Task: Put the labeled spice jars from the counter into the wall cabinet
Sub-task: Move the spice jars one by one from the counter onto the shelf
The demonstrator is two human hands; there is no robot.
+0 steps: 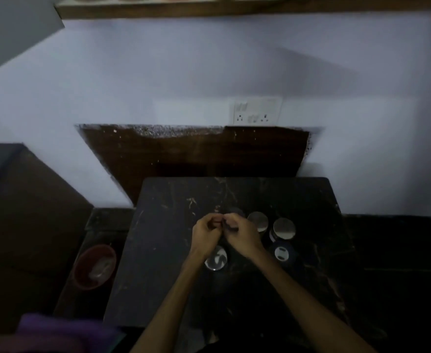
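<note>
Both hands meet above the dark marble counter slab [158,250], and between them is a small dark object [228,225], perhaps a marker or a cap; it is too dim to tell. The left hand [205,231] has its fingers curled toward this object, and the right hand [241,236] pinches it with curled fingers. The spice jars are on the counter, none in the cabinet yet: two round jars with shiny metal lids [258,221] [284,228] stand just right of the hands, one more metal-lidded jar [216,258] is partly hidden under the left wrist, and a dark jar with a white-marked top [282,253] stands near the right forearm. Another lid seems to hide behind the right hand's knuckles. The brown edge of the wall shelf [234,10] is high above. In my judgement the risk is the crowding: a forearm may knock a jar over, and the poor light makes a wrong grip more likely
</note>
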